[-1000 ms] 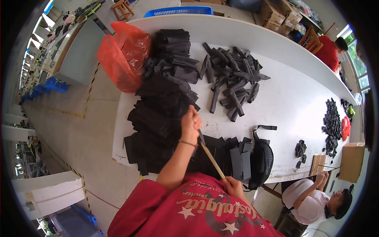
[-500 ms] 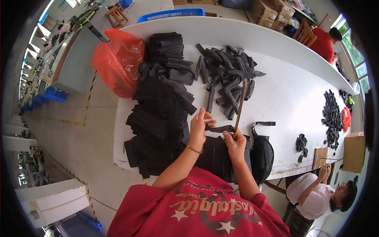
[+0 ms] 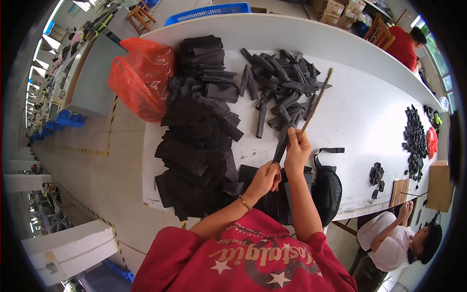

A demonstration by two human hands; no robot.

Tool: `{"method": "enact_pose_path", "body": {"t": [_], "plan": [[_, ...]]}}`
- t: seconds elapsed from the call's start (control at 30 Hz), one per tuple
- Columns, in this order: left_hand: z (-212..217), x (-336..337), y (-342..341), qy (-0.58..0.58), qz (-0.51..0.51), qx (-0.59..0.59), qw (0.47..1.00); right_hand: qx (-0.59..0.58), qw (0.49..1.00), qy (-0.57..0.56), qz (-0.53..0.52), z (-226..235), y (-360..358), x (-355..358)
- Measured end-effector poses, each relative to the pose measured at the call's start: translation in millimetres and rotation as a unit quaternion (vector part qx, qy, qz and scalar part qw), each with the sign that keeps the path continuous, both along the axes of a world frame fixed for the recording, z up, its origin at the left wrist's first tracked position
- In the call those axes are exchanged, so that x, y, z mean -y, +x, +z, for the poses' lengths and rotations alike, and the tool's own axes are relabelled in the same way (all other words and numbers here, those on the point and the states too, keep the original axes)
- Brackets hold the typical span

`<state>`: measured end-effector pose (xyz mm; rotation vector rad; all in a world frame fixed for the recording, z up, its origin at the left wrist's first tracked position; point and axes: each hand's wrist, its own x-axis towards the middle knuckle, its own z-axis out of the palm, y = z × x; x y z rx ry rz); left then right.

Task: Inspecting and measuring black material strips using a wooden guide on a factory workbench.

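Observation:
A black fabric strip [image 3: 281,148] stretches between my two hands, slanting up to the right. My left hand [image 3: 266,178] is closed round its lower end. Higher up, my right hand [image 3: 297,150] grips a thin brown stick [image 3: 318,100] and pinches the strip's upper part; the stick points up and away to the right. Just beyond lies a loose heap of narrow black fabric tubes [image 3: 279,80]. Stacks of flat black fabric pieces [image 3: 187,146] spread over the table to the left of my hands.
A red plastic bag [image 3: 146,78] sits at the white table's [image 3: 360,121] left edge. By my right arm lies a black bag [image 3: 327,192] with a strap. Small black pieces [image 3: 414,141] are piled far right, near a seated person [image 3: 389,238]. A raised ledge [image 3: 292,31] borders the back.
My left hand has moved down and right and closed on the strip. My right hand has risen, tilting the stick further right. The strip now slants steeply instead of lying nearly level.

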<state>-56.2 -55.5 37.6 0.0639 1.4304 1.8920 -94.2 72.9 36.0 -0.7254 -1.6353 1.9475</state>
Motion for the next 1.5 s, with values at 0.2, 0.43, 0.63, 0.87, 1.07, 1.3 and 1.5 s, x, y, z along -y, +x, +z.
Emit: {"method": "enact_pose_path", "body": {"t": [0.2,0.43,0.63,0.87,1.07,1.3,1.5], "plan": [[-51,21,-1,-0.234,-0.195,-0.352,0.885,0.048,0.994,0.075,-0.055,18,-69,-88],[-96,58,-177,-0.438,-0.237,-0.631,0.594,0.175,0.971,0.132,0.092,-54,9,-55],[-109,65,-207,-0.464,-0.311,-0.637,0.531,0.214,0.955,0.104,0.179,-76,83,-30],[-26,30,-180,-0.307,-0.138,-0.596,0.729,0.198,0.919,-0.259,0.221,-51,96,-9],[-7,15,-109,-0.209,-0.106,-0.640,0.732,0.143,0.924,-0.310,0.174,-25,42,8],[-28,29,-33,-0.139,0.189,-0.166,0.958,0.129,0.967,-0.174,0.132,-28,60,14],[-72,35,-58,0.065,0.279,0.224,0.932,0.152,0.970,0.060,0.180,-31,80,30]]}}
